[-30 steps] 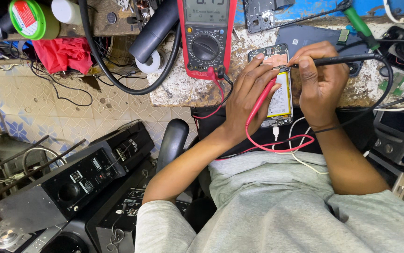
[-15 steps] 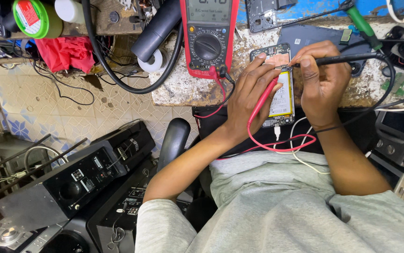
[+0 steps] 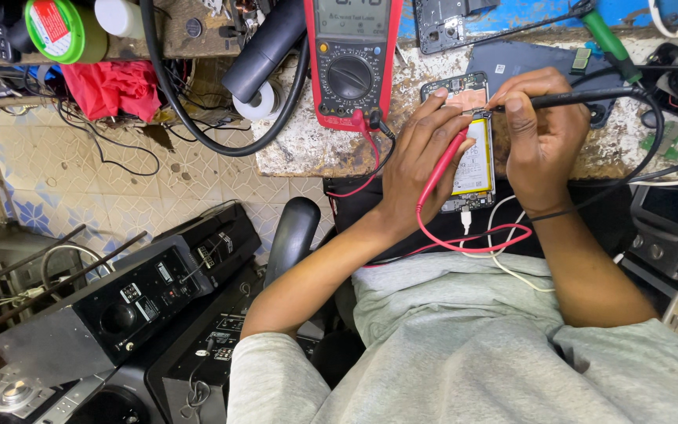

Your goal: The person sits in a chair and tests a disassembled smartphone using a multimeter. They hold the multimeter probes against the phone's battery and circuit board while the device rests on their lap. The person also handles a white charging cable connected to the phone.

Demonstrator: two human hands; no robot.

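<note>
Pinching red probe [image 3: 443, 166] in my left hand [image 3: 417, 161], black probe [image 3: 582, 97] in my right hand [image 3: 539, 137], both tips touching the opened phone [image 3: 472, 153] lying on the worn bench [image 3: 307, 145], just beside the red multimeter [image 3: 351, 59].

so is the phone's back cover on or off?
Off: the phone lies open on the bench, yellow battery and circuit board exposed.
</note>
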